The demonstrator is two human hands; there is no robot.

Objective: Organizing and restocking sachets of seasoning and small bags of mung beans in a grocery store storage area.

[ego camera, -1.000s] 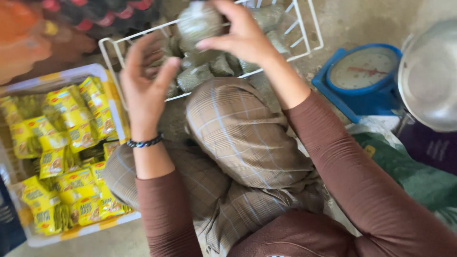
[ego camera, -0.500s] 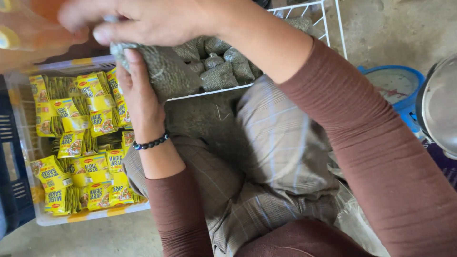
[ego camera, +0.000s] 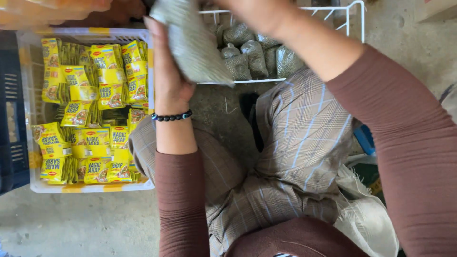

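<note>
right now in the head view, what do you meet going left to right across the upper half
dark blue crate → white crate of yellow sachets → left hand → clear bag of greenish grains → white wire basket of filled bags

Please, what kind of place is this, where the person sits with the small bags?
Probably a small shop's storeroom or packing corner. A white crate holds many yellow sachets, a white wire basket holds small filled bags, and the person sits on a bare concrete floor.
</note>
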